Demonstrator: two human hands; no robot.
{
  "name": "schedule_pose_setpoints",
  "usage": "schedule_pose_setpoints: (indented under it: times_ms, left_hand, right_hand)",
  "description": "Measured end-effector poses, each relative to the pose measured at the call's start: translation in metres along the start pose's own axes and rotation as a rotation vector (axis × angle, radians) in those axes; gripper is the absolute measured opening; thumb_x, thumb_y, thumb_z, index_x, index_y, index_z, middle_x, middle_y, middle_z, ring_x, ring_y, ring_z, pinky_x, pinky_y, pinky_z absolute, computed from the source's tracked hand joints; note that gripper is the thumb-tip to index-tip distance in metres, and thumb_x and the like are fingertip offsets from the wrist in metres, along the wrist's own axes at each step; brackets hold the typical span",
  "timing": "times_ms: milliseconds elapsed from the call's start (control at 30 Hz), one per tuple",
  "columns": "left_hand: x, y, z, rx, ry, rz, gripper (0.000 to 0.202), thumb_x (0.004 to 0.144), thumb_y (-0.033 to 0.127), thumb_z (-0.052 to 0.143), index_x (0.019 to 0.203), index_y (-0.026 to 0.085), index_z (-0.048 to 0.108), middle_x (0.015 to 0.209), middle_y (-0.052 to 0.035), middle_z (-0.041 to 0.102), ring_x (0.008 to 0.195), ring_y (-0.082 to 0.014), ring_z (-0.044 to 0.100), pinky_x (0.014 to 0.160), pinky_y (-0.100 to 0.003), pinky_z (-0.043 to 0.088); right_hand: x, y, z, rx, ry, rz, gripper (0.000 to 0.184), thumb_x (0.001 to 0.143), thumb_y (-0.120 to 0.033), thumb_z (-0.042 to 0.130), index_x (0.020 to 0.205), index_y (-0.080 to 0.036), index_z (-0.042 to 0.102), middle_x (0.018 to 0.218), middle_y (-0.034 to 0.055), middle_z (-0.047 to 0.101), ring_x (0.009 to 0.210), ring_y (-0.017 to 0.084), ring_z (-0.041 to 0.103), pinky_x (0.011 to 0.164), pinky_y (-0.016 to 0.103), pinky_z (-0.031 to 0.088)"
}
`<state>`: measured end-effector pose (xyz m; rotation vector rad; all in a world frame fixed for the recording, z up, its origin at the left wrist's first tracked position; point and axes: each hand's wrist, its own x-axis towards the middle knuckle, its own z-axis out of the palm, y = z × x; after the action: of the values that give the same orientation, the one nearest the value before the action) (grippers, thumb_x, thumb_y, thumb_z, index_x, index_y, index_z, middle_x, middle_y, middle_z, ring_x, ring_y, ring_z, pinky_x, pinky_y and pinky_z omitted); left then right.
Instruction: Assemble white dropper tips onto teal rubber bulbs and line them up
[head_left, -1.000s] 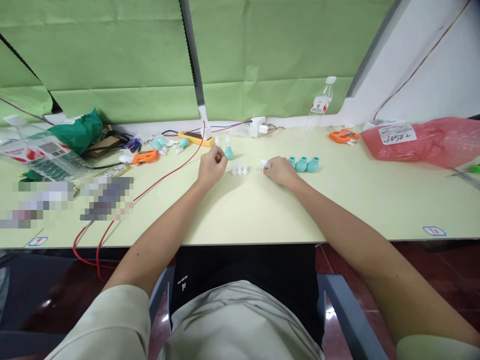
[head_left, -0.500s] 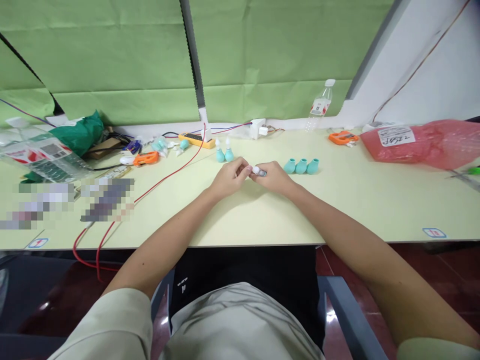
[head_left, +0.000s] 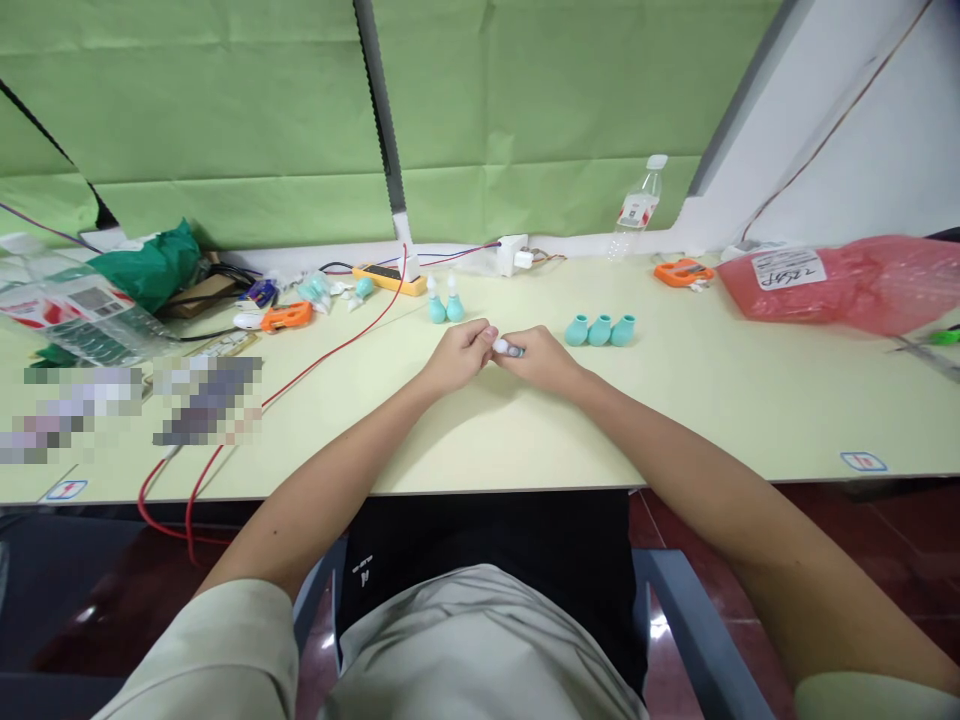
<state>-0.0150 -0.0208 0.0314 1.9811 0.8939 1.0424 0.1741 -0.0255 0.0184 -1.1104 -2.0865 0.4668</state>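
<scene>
The pale worktop [head_left: 517, 445] carries two white-tipped turquoise bulbs [head_left: 454, 308], three open-topped turquoise bulbs [head_left: 599, 331] in a row to their right, a clear bottle [head_left: 637, 208] near the back edge, an orange object [head_left: 667, 274] beside a red plastic package [head_left: 847, 290], and a yellow-edged device [head_left: 387, 278].

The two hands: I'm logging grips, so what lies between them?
In the head view, a small white piece lies between the left hand and the right hand, held by the right; whether the left touches it is unclear.
</scene>
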Motion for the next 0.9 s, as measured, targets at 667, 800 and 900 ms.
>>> schedule_pose_setpoints:
  times_ms: [667,800,900]
  left_hand:
    - [0.005,-0.001,-0.018,-0.664,-0.036,-0.275,0.034,0.08,0.042,0.074,0.079,0.019,0.049,0.069,0.0016,0.053,0.05,-0.0075,0.045,0.049,-0.023,0.028]
    - [0.002,0.005,-0.008,-0.651,-0.084,-0.236,0.037,0.081,0.048,0.075,0.081,0.019,0.053,0.072,0.0002,0.057,0.051,-0.0084,0.047,0.048,-0.023,0.029]
    - [0.003,0.003,-0.006,-0.612,0.037,-0.233,0.038,0.081,0.049,0.075,0.08,0.02,0.05,0.072,0.0015,0.056,0.049,-0.0078,0.046,0.047,-0.023,0.03]
  right_hand:
    - [-0.002,-0.014,-0.004,0.068,0.209,-0.093,0.029,0.087,-0.041,0.065,0.105,-0.019,0.069,0.071,-0.0019,0.06,0.063,0.014,0.049,0.069,0.025,0.043]
    - [-0.003,-0.017,-0.005,0.067,0.289,-0.059,0.027,0.089,-0.037,0.062,0.108,-0.02,0.066,0.079,0.0003,0.062,0.07,0.015,0.054,0.074,0.027,0.045]
    - [-0.003,-0.023,-0.01,0.073,0.379,-0.058,0.014,0.088,-0.033,0.061,0.096,-0.021,0.061,0.094,0.0054,0.066,0.081,0.018,0.059,0.078,0.03,0.047]
